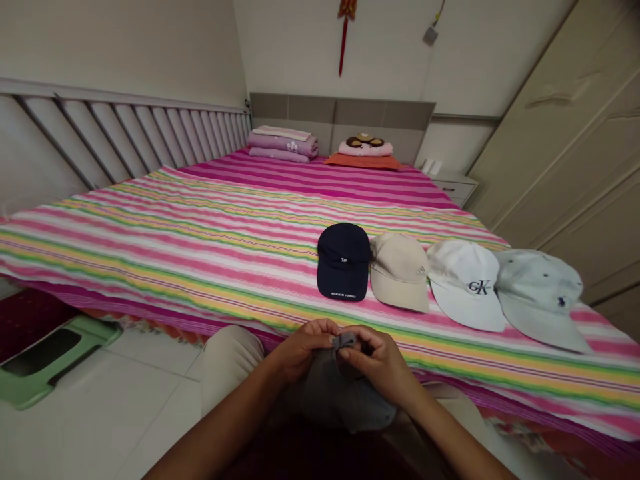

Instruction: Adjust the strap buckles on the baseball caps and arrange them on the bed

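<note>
A dark grey cap (pixel 345 397) hangs over my lap at the bed's edge, its crown turned down toward me. My left hand (pixel 309 348) pinches one side of the cap's narrow strap (pixel 345 341). On the other side my right hand (pixel 374 360) is closed on the strap too, thumb and fingers together. Beyond my hands several caps lie in a row on the bed: a navy cap (pixel 344 260), a beige cap (pixel 399 272), a white cap (pixel 465 280) and a pale grey-green cap (pixel 543 293).
A striped sheet (pixel 200 247) covers the bed. Folded purple bedding (pixel 283 143) and a pink-and-orange pile (pixel 363 157) lie by the headboard (pixel 310 110). A white railing (pixel 150 127) runs along the left. On the floor at left stands a green stool (pixel 90 333).
</note>
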The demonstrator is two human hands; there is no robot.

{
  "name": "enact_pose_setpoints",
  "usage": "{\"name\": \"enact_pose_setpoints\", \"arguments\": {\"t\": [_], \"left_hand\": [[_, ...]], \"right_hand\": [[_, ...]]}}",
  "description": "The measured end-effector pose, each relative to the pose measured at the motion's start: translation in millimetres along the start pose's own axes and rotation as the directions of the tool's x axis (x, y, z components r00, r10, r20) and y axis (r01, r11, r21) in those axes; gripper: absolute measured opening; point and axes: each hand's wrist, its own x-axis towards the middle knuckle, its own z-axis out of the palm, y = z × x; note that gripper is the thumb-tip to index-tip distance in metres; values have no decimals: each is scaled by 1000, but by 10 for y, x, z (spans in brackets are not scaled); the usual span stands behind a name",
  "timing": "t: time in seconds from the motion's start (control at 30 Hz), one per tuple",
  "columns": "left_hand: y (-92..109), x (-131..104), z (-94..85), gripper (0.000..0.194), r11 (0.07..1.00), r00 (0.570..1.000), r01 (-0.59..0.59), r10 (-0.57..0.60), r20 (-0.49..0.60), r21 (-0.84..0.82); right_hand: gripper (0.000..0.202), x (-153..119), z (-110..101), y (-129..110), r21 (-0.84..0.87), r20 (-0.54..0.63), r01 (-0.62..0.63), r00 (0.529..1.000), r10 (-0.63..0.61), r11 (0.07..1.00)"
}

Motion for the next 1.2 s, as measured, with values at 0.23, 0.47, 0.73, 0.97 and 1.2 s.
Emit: {"name": "enact_pose_setpoints", "arguments": {"t": [0.23, 0.47, 0.73, 0.97, 1.2], "left_hand": [[18, -38, 63, 14, 997, 996, -71, 72, -53, 13], [-20, -42, 71, 21, 982, 985, -125, 140, -103, 139], [-64, -18, 12, 13, 986, 987, -139, 145, -67, 97], [21, -30, 49, 8, 989, 990, -124, 129, -60, 81], [59, -36, 42, 10, 986, 993, -102, 109, -50, 133]], "right_hand": [[20, 1, -35, -5, -29, 0, -27, 1000, 27, 999], [15, 1, -42, -28, -124, -22, 48, 998, -51, 991], [11, -18, -41, -62, -241, -28, 69, 997, -78, 968], [9, -47, -67, -72, -268, -35, 64, 996, -76, 961], [9, -44, -50, -75, -243, -12, 44, 999, -49, 969]]}}
